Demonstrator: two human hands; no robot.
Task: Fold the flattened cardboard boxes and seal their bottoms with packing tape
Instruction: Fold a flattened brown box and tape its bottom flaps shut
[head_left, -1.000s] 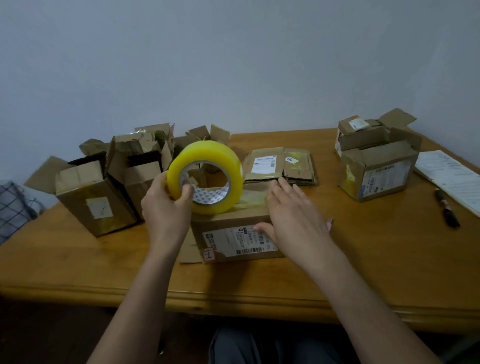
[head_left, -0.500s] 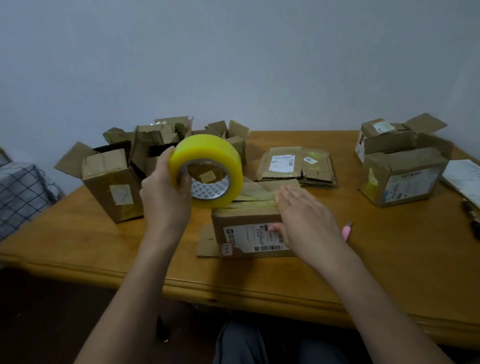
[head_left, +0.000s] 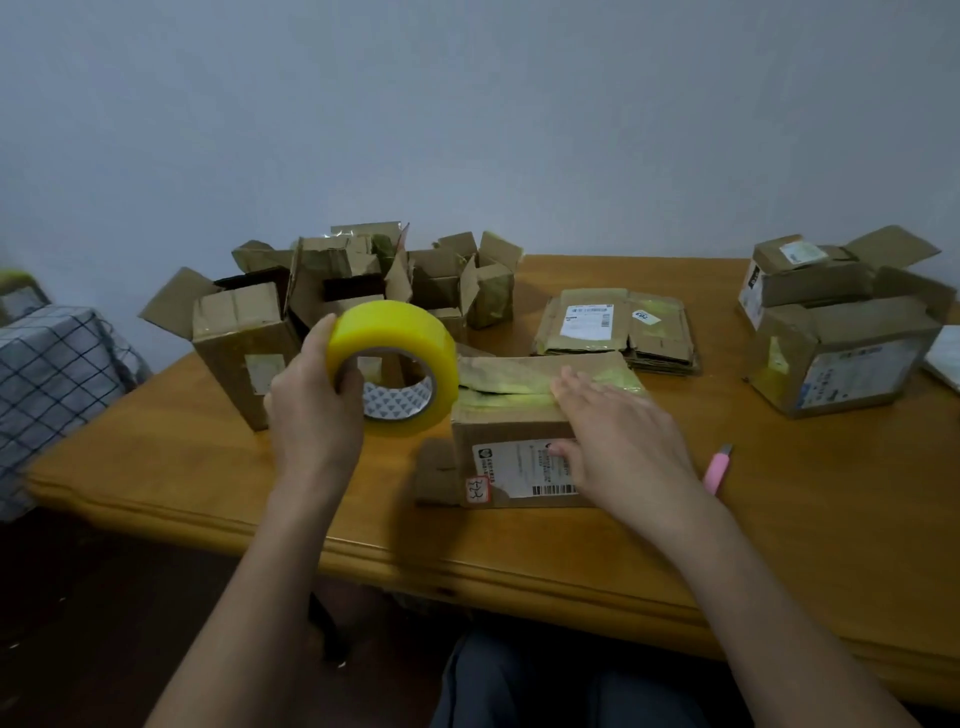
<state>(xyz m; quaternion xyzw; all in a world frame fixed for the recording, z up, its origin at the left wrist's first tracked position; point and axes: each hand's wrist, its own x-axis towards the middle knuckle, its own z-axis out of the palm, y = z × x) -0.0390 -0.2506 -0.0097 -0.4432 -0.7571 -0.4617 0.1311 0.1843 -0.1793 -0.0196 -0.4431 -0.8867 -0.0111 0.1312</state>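
A plain room of a home, used as a makeshift packing spot, is suggested: a wooden bench (head_left: 779, 545) is set against a bare grey wall (head_left: 467, 130), reused shipping boxes (head_left: 841, 353) are scattered on it, and checked fabric (head_left: 47, 374) is seen alongside.

We see bare table (head_left: 810, 519) right of the pink cutter (head_left: 718, 466); folded boxes (head_left: 332, 291) crowd the left.
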